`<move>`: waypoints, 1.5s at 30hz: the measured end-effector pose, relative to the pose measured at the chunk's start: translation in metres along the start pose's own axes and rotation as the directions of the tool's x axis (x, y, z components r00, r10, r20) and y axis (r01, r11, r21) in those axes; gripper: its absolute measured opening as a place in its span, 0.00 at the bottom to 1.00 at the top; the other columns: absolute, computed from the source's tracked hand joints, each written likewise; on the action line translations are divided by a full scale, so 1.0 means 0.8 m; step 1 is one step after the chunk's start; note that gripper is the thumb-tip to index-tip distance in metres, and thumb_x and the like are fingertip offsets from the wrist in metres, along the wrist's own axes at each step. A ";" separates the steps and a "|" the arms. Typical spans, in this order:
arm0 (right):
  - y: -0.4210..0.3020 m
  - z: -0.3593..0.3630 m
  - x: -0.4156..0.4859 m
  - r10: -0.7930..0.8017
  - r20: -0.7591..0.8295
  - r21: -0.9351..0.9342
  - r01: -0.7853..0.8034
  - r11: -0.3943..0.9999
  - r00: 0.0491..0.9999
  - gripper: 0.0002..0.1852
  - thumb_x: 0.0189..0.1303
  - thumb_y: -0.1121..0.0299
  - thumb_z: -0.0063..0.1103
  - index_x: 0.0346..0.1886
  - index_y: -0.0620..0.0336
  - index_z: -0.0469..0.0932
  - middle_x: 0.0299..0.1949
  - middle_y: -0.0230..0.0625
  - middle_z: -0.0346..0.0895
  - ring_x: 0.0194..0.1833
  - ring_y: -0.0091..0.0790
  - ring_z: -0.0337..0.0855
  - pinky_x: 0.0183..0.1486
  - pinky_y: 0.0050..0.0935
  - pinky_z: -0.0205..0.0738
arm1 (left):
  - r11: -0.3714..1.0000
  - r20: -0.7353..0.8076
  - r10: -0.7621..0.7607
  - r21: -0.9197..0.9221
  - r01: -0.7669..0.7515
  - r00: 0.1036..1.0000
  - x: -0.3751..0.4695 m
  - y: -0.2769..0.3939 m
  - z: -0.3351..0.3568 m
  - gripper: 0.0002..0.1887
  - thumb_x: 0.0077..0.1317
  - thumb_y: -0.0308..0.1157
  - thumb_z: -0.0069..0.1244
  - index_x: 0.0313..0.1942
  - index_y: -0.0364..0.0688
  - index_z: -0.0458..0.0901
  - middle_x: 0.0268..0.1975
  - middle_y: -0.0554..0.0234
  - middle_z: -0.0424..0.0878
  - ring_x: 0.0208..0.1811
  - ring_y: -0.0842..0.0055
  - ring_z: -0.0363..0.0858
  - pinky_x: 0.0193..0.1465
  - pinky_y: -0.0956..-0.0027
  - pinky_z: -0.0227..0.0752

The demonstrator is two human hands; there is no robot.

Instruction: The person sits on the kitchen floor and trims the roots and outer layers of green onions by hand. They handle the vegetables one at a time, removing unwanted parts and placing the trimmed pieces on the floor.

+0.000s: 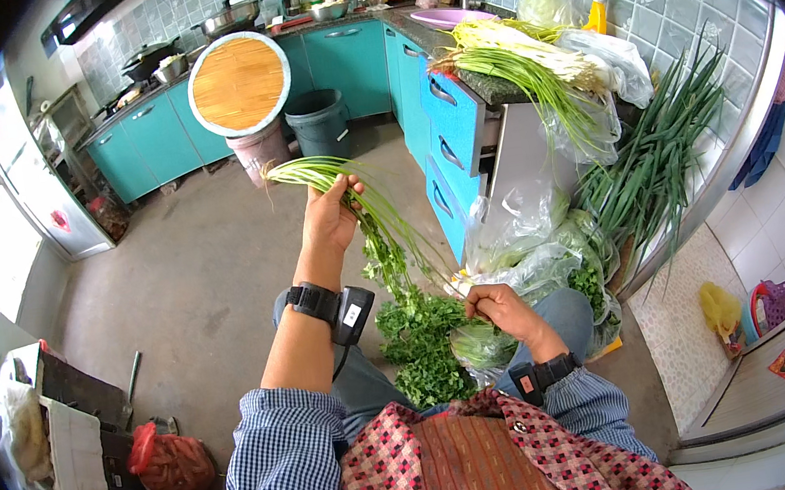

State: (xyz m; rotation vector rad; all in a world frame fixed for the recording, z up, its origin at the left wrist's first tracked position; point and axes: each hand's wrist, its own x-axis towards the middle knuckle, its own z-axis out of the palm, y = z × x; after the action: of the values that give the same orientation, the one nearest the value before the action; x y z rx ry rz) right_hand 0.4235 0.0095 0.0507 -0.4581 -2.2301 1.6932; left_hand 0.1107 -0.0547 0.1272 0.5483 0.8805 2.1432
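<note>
My left hand (334, 215) grips a bunch of coriander-like greens (306, 171) by the stems. The roots point to the left, and the leafy ends hang down to the right. Lower and to the right, my right hand (507, 312) has its fingers pinched together on thin stems that trail from the bunch. A heap of leafy coriander (423, 344) lies between my knees, under the hanging leaves. Next to it, below my right hand, is a clear plastic bag of greens (482, 345).
Bagged vegetables (547, 248) and long green onions (651, 140) crowd my right side. An open blue drawer (451, 94) juts out below a counter piled with garlic chives or scallions (531, 59). Ahead stand a dark bucket (317, 125) and a round wooden lid (239, 84) on a pinkish bucket.
</note>
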 end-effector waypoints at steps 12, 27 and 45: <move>0.010 0.021 -0.004 0.173 -0.080 -0.130 -0.182 0.975 0.982 0.20 0.65 0.67 0.49 0.58 0.63 0.74 0.56 0.45 0.76 0.27 0.31 0.84 0.25 0.26 0.77 | 0.997 0.098 -0.031 -0.068 0.037 0.995 -0.043 0.009 0.024 0.14 0.70 0.20 0.38 0.55 0.38 0.62 0.55 0.47 0.76 0.55 0.59 0.78 0.44 0.63 0.79; -0.093 0.032 0.054 -0.503 -0.430 -0.589 0.189 0.785 0.749 0.09 0.51 0.71 0.67 0.35 0.64 0.81 0.26 0.37 0.76 0.25 0.31 0.76 0.30 0.29 0.70 | 0.996 0.133 -0.067 -0.051 0.075 0.989 -0.090 -0.012 0.051 0.20 0.68 0.17 0.40 0.58 0.42 0.58 0.54 0.48 0.75 0.56 0.58 0.78 0.48 0.61 0.80; -0.054 0.013 0.074 0.107 0.096 0.595 -0.144 0.791 0.990 0.06 0.63 0.70 0.57 0.39 0.57 0.72 0.40 0.38 0.81 0.20 0.13 0.63 0.22 0.13 0.59 | 0.967 0.110 0.060 0.241 -0.085 0.992 -0.073 -0.063 0.002 0.23 0.62 0.22 0.55 0.54 0.41 0.63 0.38 0.66 0.75 0.37 0.77 0.77 0.43 0.70 0.74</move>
State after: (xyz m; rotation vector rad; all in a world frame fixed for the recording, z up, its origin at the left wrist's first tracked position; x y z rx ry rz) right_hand 0.3622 0.0147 0.0923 -0.3991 -1.5719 2.3752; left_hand 0.1726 -0.0743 0.0849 0.8182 1.0904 2.0633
